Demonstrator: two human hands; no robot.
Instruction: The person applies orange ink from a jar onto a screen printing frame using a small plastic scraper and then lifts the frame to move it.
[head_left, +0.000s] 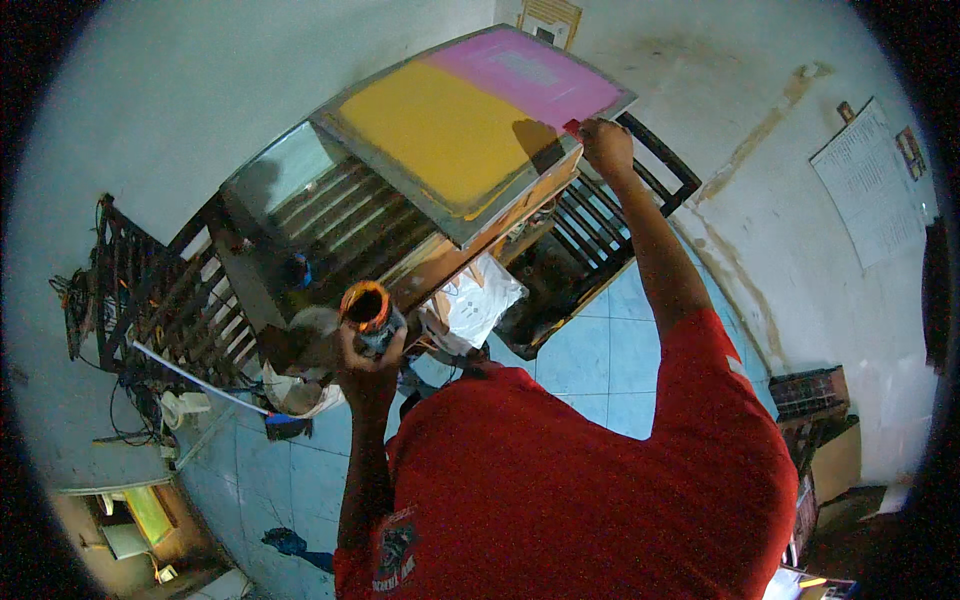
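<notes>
My left hand (365, 355) grips an upright cylindrical container (372, 322) with an orange-stained rim and a dark opening. My right hand (605, 148) is closed on a small red tool (573, 127) at the right edge of a flat panel with a grey border (448, 222), near where its pink section (540, 80) meets its yellow section (420, 140). The tool's shape is mostly hidden by my fingers and too small to tell. A dark shadow falls on the yellow section beside my right hand.
Dark slatted wooden frames (545, 260) surround the table. A crumpled white sheet (470, 300) hangs below the panel. Cables (135, 400) and a pale pole (200, 378) are at left. A wall (740, 200) with pinned paper (860, 180) is at right, with boxes (810, 395) on the blue-tiled floor.
</notes>
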